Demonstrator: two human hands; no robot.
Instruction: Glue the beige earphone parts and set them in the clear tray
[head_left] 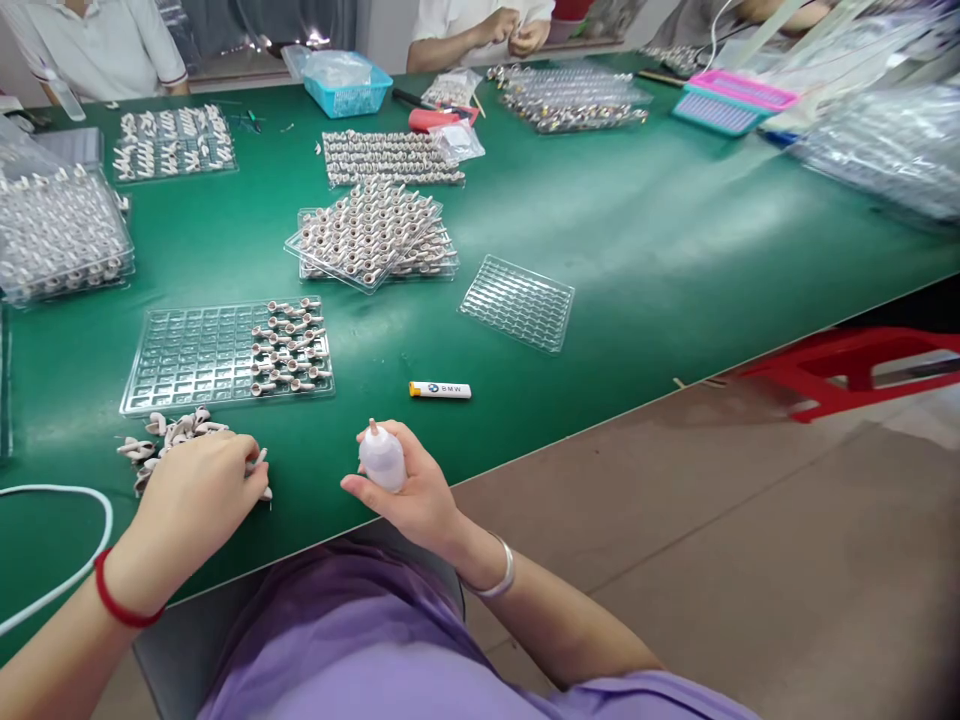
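Observation:
My left hand (201, 488), with a red band at the wrist, is closed over the right side of a loose pile of small pale earbud-shaped pieces (180, 428). Between its thumb and fingers shows one such pale piece (259, 463). My right hand (412, 490) is wrapped round a small white squeeze bottle (382, 460), its narrow nozzle pointing up. Just beyond the pile lies a clear plastic tray (196, 350); its right part holds rows of the same pieces (292, 345), and its left pockets are bare.
A white lighter (442, 390) and a clear tray (517, 302) lie ahead on the green table (637, 250). Stacked filled trays (371, 235) stand farther back. A white cable (82, 490) curves at left. A red stool (862, 365) stands beyond the table edge. Other people sit opposite.

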